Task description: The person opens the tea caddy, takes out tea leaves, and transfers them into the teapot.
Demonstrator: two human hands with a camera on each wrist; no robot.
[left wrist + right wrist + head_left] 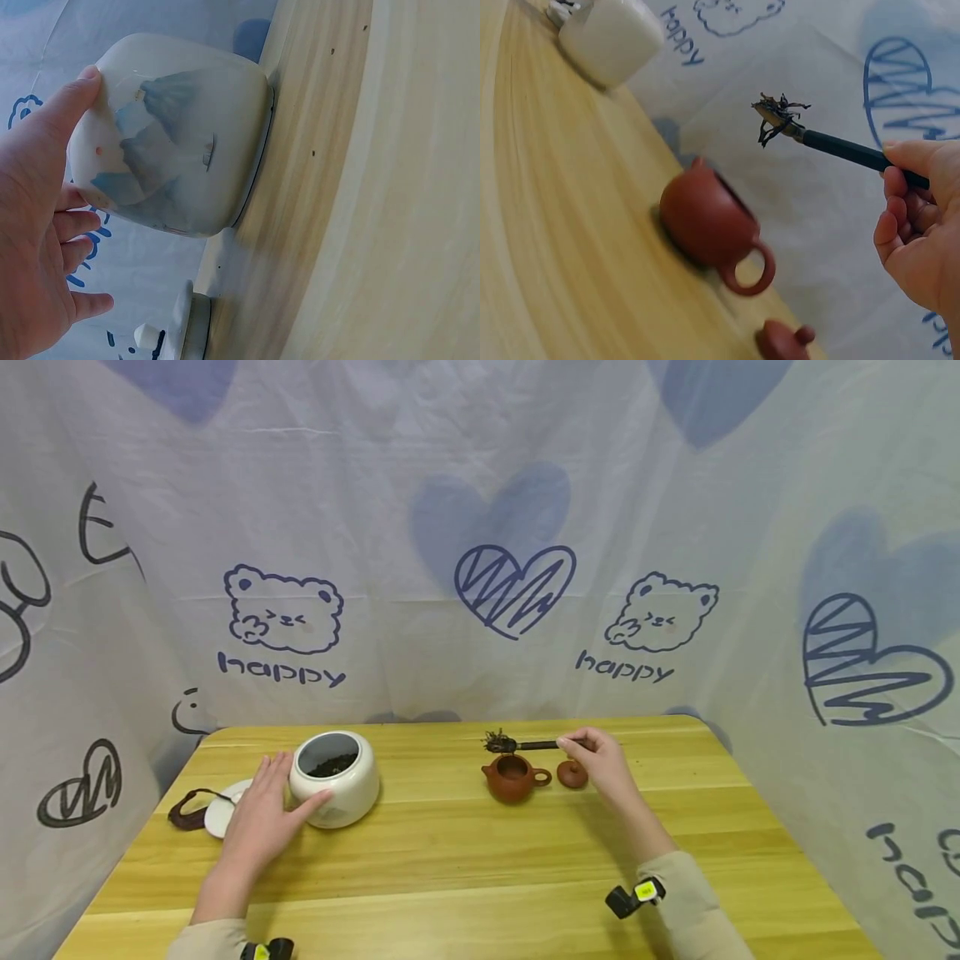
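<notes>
My right hand (600, 762) pinches the dark handle of a tea scoop (844, 150). Dried tea leaves (780, 120) are heaped on its tip. The scoop is above and just behind a small reddish-brown teapot (512, 781), whose top is uncovered. The teapot's lid (573, 774) lies on the table to the right, below my right hand. My left hand (262, 810) rests against the left side of a white ceramic jar (348, 793), thumb at its front and fingers extended. Dark tea leaves (333, 766) show inside the jar, and a painted blue-grey design is on its wall.
A white jar lid (219, 817) lies left of the jar, partly hidden by my left hand, with a dark cord and tassel (189, 814) beside it. Small dark crumbs dot the wooden table (435, 860). A printed cloth (390, 527) hangs behind and at both sides.
</notes>
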